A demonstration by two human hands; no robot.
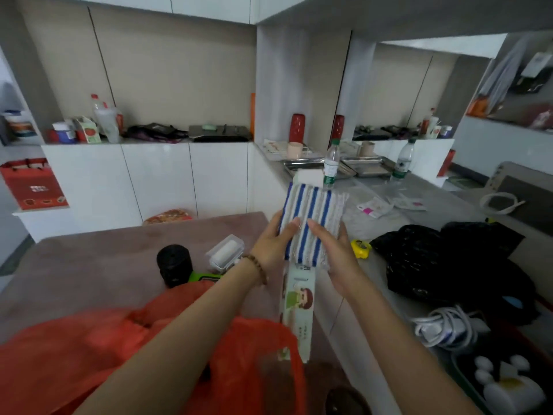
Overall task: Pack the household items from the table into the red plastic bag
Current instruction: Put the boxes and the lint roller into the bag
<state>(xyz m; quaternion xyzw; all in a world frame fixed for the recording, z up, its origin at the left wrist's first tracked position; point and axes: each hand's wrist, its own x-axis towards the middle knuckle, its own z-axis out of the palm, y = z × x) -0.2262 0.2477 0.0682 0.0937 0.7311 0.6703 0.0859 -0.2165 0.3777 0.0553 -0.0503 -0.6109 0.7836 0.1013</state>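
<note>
Head view: both hands, left hand [273,242] and right hand [335,253], clasp the striped cloth pack [311,217] at 12 o'clock above the red plastic bag [89,354]; its slack mouth at 6 o'clock could snag the pack's long card.

I see thin, crinkled red plastic bag [74,354] at lower left, ribbed blue-and-grey striped cloth [312,217] at centre, its glossy printed card sleeve [297,307] below, matt brownish tabletop [89,265], shiny metal trays [368,167] upper right, glossy black plastic bag [434,259].
</note>
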